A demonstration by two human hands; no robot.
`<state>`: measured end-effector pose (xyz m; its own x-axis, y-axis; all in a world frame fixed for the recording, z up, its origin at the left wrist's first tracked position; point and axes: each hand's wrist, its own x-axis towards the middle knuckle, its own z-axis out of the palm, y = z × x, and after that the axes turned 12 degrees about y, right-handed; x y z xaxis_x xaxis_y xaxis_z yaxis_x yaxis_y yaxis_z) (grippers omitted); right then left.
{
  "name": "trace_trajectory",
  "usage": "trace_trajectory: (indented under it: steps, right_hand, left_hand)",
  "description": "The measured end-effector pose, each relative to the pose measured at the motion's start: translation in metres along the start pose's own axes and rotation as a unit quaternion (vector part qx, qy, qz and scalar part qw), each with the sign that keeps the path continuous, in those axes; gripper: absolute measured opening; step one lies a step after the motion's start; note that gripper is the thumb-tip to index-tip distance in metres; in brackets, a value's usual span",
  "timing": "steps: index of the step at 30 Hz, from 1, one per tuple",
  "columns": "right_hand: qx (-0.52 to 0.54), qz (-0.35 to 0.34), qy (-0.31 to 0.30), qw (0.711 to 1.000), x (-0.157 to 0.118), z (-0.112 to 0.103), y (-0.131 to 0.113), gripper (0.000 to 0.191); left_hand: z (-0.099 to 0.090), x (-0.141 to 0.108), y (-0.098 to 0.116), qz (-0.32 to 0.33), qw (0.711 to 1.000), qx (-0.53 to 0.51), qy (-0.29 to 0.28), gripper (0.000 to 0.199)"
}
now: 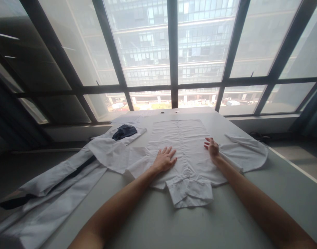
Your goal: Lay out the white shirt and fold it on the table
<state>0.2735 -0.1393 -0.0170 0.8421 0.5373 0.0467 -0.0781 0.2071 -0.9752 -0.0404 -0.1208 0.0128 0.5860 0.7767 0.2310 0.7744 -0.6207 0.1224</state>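
Note:
A white shirt [187, 152] lies spread on the pale table, its buttoned front facing up and its collar [190, 190] toward me. Its sleeves reach out to both sides, the right one [249, 152] bent back on itself. My left hand [165, 159] rests flat on the shirt's chest, left of the button line, with its fingers spread. My right hand [211, 148] is at the shirt's right side, near where the sleeve begins. Its fingers are apart and slightly curled, with nothing visible between them.
White garments with dark parts [67, 180] are heaped along the left side and hang over the edge of the table [148, 221]. A dark cloth [124, 132] lies on the heap. Papers [126, 119] sit at the far left, before large windows. Two small round items are at the far edge.

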Motion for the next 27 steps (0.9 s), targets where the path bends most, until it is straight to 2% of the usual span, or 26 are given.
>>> trace_trajectory:
  steps: [27]
  right_hand:
    - [0.006, -0.004, -0.007, 1.0, 0.0025, 0.0003, 0.004, 0.052]
  left_hand:
    - [0.0034, 0.0002, -0.0014, 0.0, 1.0, -0.002, 0.005, 0.062]
